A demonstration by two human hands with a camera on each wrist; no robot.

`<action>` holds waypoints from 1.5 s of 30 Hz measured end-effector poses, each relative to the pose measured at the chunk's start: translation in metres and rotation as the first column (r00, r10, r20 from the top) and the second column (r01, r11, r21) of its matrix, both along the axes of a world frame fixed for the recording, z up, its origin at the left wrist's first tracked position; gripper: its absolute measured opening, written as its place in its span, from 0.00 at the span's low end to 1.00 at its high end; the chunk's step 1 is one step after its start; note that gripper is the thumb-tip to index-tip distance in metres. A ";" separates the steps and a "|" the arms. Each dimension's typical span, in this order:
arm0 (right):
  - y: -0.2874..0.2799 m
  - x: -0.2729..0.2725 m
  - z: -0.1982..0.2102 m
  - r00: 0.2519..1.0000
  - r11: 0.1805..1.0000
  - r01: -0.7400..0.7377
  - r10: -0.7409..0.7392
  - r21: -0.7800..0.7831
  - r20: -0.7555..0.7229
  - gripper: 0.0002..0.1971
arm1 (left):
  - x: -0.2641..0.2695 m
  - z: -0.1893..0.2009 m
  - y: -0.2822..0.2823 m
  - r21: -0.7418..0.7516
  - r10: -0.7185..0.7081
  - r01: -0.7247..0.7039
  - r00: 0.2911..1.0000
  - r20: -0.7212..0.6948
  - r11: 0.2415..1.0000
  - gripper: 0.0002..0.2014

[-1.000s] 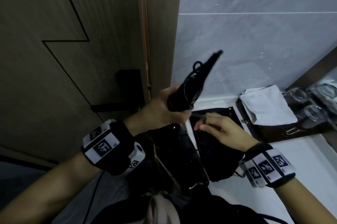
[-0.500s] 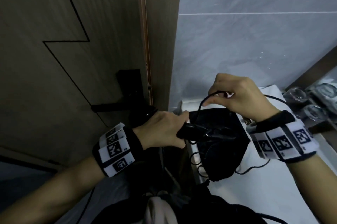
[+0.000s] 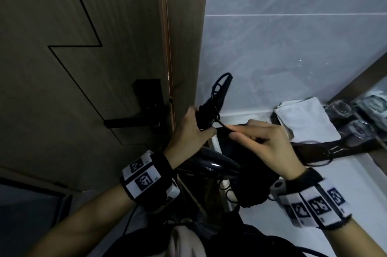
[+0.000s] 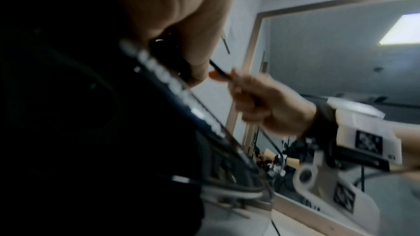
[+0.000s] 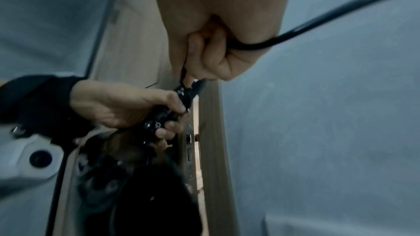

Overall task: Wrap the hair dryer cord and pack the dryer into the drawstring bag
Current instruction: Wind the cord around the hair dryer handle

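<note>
My left hand (image 3: pixel 201 129) grips the handle of the black hair dryer (image 3: pixel 209 114), which points up toward the wall; the glossy dryer body (image 3: pixel 211 165) hangs below my wrist. Turns of black cord (image 3: pixel 219 87) loop around the handle's upper end. My right hand (image 3: pixel 236 133) pinches the cord just right of the handle. The right wrist view shows the cord (image 5: pixel 318 22) running taut from my right hand's fingers (image 5: pixel 216 51) down to the handle (image 5: pixel 163 114). A white cloth pouch (image 3: pixel 305 122) lies on the counter at the right.
A wooden door with a black lever handle (image 3: pixel 129 122) stands close on the left. Grey tiled wall is ahead. A dark fabric item (image 3: pixel 255 189) lies on the white counter (image 3: pixel 345 175) under my hands. Drinking glasses (image 3: pixel 339 109) stand at the far right.
The dryer handle has swung from lying level back up toward the wall. My right hand dropped from above the dryer to beside the handle, still holding the cord.
</note>
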State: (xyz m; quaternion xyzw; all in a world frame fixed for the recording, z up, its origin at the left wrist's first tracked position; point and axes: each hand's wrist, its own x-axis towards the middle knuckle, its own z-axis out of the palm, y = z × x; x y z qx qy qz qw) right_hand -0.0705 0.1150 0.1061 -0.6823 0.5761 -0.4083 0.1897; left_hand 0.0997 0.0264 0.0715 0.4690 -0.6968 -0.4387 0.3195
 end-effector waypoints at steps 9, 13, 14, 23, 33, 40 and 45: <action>-0.023 -0.011 -0.043 0.978 0.903 -0.130 0.184 0.410 -0.095 0.24 | 0.008 0.027 0.009 0.228 -0.376 0.459 0.866 -0.328 0.858 0.20; -0.030 -0.020 -0.049 0.939 0.829 -0.336 0.329 0.448 0.095 0.12 | 0.011 0.030 0.008 0.273 -0.274 0.395 0.878 -0.392 0.877 0.16; -0.030 -0.025 -0.051 0.927 0.785 -0.367 0.349 0.499 0.134 0.10 | 0.013 0.030 0.005 0.277 -0.243 0.370 0.883 -0.402 0.887 0.16; -0.023 -0.058 -0.061 0.953 0.701 -0.302 0.227 0.646 0.200 0.18 | 0.041 0.037 -0.007 0.172 -0.415 0.488 0.846 -0.336 0.856 0.12; -0.057 -0.040 -0.003 0.981 0.934 0.194 -0.188 0.301 -0.048 0.16 | 0.025 0.012 0.013 0.063 -0.684 0.716 0.631 0.365 0.695 0.16; -0.021 0.019 0.051 0.946 0.995 0.080 -0.059 0.054 -0.319 0.08 | 0.017 -0.010 0.005 -0.151 -0.425 0.563 0.749 0.508 0.812 0.25; 0.001 0.033 0.044 0.931 0.988 0.026 0.031 0.153 -0.362 0.09 | 0.011 -0.017 -0.005 -0.099 -0.277 0.324 0.905 0.323 0.941 0.19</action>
